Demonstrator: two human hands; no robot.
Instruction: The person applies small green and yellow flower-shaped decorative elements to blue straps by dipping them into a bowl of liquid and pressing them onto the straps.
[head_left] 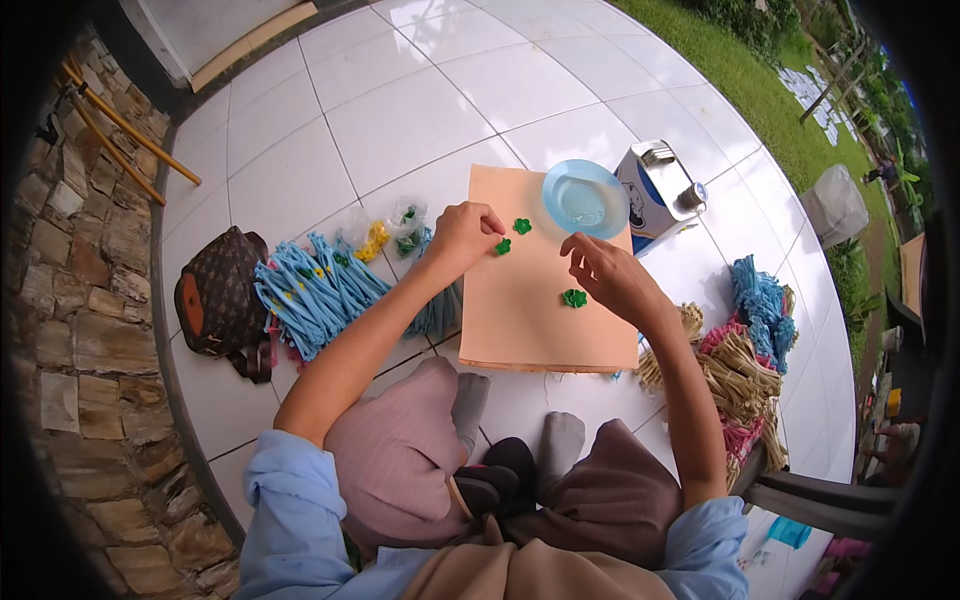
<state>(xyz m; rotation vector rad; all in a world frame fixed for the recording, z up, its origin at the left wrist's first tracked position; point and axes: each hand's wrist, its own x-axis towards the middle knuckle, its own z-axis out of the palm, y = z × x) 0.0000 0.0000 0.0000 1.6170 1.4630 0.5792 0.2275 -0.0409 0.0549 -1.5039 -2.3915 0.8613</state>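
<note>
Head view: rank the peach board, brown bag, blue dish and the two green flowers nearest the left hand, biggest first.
1. Peach board
2. Brown bag
3. Blue dish
4. Left green flower and right green flower: too alike to rank

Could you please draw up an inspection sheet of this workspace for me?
Surface: brown board on a white tiled floor.
Job's things: green flower-shaped pieces on the board, two near the left hand, more beside the right hand; blue plate over the board's upper right corner.
Clutter: light-blue bundle and patterned brown bag at left; tan bundles at right; tin beside the plate.
Grippers: two bare hands; left fingers by a green piece, right fingers near the plate; whether either holds anything is unclear.
Cables: nothing seen.
Surroundings: stone wall at left, grass at upper right.
</note>
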